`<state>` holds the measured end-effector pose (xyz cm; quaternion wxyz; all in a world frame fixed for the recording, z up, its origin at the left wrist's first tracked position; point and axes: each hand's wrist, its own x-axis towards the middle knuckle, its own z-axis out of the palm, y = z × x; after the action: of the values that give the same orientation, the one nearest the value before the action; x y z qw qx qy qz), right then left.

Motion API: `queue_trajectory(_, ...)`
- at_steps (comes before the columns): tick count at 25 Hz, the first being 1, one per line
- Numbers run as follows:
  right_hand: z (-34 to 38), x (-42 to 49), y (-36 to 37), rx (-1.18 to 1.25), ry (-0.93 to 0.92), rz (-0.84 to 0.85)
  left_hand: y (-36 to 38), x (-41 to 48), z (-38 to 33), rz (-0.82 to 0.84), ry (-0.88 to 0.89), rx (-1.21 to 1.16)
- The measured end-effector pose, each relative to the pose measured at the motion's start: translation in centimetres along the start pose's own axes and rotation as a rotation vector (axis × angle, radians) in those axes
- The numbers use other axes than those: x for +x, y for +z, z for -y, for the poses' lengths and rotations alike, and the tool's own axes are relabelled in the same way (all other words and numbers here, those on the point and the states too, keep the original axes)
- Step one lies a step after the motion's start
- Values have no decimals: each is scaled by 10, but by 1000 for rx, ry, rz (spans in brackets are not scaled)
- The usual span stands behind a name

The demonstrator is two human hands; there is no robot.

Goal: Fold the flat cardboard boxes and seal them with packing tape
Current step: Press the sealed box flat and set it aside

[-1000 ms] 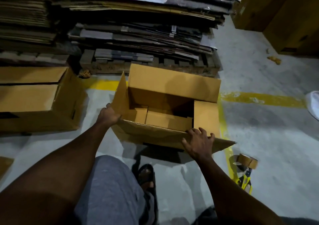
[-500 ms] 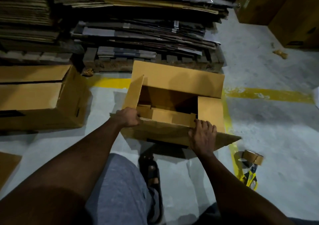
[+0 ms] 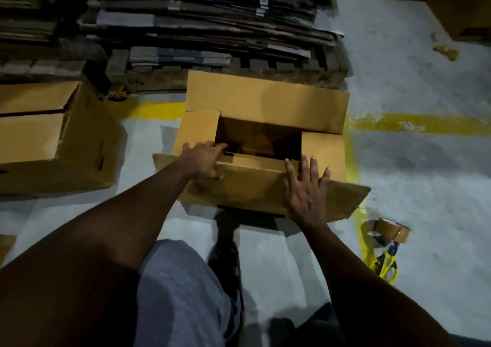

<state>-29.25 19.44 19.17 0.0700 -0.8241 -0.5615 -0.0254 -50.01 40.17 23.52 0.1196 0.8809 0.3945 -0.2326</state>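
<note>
Box [image 3: 324,155] on floor, about half closed: left hand [image 3: 204,160], fingers straight, pressing left flap [image 3: 196,128] inward; right hand [image 3: 305,187], fingers spread, flat on near flap [image 3: 252,184]; far flap [image 3: 265,102] upright beyond both hands; tape [image 3: 393,229] right of right hand, not yet applied.

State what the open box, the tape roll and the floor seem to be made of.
Open box: cardboard, probably corrugated, matte tan; pale raw cut edges show. Tape roll: brown film, slightly shiny, probably plastic. Floor: likely concrete, grey, dull, scuffed.
</note>
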Motion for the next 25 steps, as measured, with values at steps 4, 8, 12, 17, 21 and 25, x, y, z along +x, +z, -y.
queue_trajectory(4, -16, 17, 25, -47, 111, 293, 38, 4, 5, -182, -28, 130)
queue_trajectory(8, -32, 23, 56, 17, 104, 548, 90, 15, 4, 100, 23, 147)
queue_trajectory(12, -28, 74, 61, 31, 155, 391, 78, 42, 3, 8, 77, 81)
queue_trajectory(17, -35, 186, 56, -64, 53, 303, 32, 102, 11, -50, 13, 79)
queue_trajectory(21, -24, 268, 50, -79, -3, 186, 17, 134, 4, -111, 63, 30)
queue_trajectory(25, -30, 303, 63, -156, -43, 207, 32, 138, 3, -95, 69, -36)
